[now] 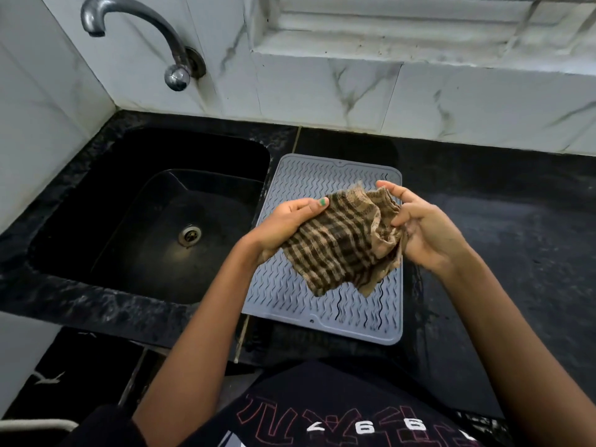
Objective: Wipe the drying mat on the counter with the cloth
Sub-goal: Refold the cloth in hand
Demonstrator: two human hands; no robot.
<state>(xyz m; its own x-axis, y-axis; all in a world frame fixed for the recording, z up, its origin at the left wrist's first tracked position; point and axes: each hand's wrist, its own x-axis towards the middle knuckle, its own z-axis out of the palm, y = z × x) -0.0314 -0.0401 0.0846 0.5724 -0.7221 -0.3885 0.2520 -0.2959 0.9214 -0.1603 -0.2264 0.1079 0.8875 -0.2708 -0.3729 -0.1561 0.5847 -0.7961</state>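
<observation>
A grey ribbed drying mat [309, 175] lies flat on the black counter [503, 227], just right of the sink. Above the mat I hold a tan and dark checked cloth [342, 243] bunched between both hands, off the mat's surface. My left hand [283, 227] grips its left side, thumb on top. My right hand [425, 227] holds the crumpled right side with fingers curled into the folds. The cloth and hands hide the mat's middle.
A black sink [154, 221] with a metal drain sits left of the mat. A curved metal tap [135, 30] comes out of the marble-tiled wall [354, 91] behind. The counter's front edge runs near my body.
</observation>
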